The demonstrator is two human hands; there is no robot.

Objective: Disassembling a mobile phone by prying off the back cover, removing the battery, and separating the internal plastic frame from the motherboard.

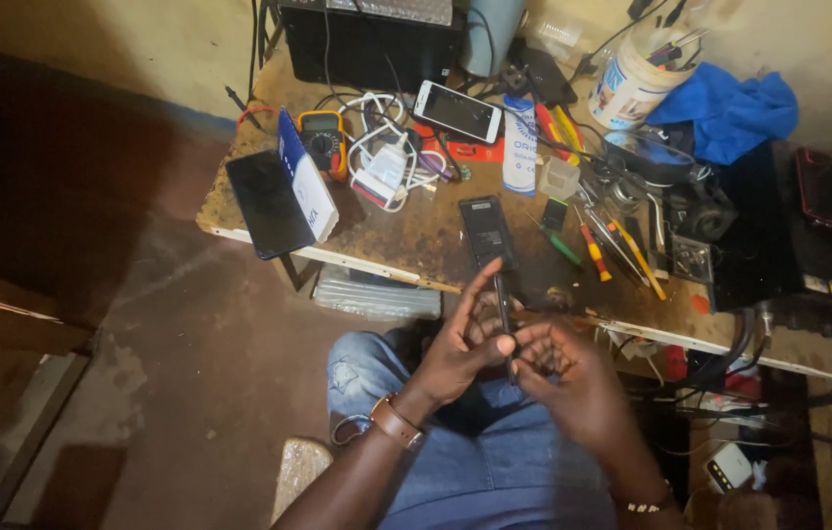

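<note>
A seated person's left hand point(460, 344), a brown watch strap point(394, 420) at its wrist, closes its fingers around a thin black phone point(504, 312) held edge-on above the lap, the thumb pressed at the phone's lower end. The right hand point(573, 378), half curled, meets it from the other side with fingertips at the same dark edge; motion blur hides how firmly it grips. The phone is slim, black and upright, its top just overlapping the near edge of a worn wooden workbench point(406, 240). Just beyond it on the bench lies a black rectangular handset point(486, 232), with screwdrivers point(612, 250) in green, red and yellow handles to its right. Farther back sit a white-framed phone point(457, 110), a tangle of white cables point(386, 147), a yellow multimeter point(322, 139) and a white plastic tub point(629, 86) beside a blue cloth point(730, 110). A large dark phone point(268, 203) overhangs the bench's left corner. Left of the person's denim-clad knees point(367, 368), bare concrete floor point(180, 363) spreads out in shadow.
</note>
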